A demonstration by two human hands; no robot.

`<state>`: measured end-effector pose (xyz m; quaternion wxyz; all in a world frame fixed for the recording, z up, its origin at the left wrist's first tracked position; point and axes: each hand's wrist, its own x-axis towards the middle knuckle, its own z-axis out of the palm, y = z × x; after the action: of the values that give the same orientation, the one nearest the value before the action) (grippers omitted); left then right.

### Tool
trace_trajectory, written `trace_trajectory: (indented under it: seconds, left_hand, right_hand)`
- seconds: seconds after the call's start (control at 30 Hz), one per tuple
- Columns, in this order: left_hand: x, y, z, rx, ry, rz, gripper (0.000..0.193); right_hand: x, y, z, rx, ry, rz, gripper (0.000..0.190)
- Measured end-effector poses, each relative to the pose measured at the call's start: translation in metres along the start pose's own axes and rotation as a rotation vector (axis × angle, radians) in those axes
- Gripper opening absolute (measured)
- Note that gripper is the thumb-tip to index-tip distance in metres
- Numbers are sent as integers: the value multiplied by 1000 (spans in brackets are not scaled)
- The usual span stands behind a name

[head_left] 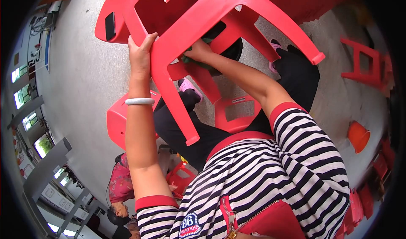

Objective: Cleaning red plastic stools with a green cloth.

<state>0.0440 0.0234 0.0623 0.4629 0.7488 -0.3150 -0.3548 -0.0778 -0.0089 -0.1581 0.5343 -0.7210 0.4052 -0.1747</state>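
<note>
A red plastic chair (pixel 196 29) lies tipped before me, its legs pointing towards my body. My left hand (pixel 139 53) grips the edge of its frame, thumb on the near face. Between the frame parts, my right hand (pixel 198 51) reaches in with a green cloth-like thing (pixel 187 59) at its fingers; the fingertips are partly hidden by the chair. Behind and below that hand is a black tub (pixel 236 51), mostly covered by the chair.
A phone (pixel 110 26) lies on a red stool (pixel 120 16) at the upper left. Another red stool (pixel 117 121) stands by my left arm. Right of me are a red stool (pixel 364 61) and an orange bucket (pixel 358 136). A person in a floral top (pixel 122 182) is at the lower left.
</note>
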Motion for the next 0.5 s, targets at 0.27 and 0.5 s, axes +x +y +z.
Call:
trace_trajectory:
  seconds: [0.27, 0.5]
  left_hand:
    - [9, 5, 43, -87, -101, 32, 49]
    - [-4, 13, 16, -95, -47, 15, 48]
  right_hand:
    - [105, 29, 2, -224, 483, -355, 68]
    - [47, -17, 5, -509, 336, -329, 52]
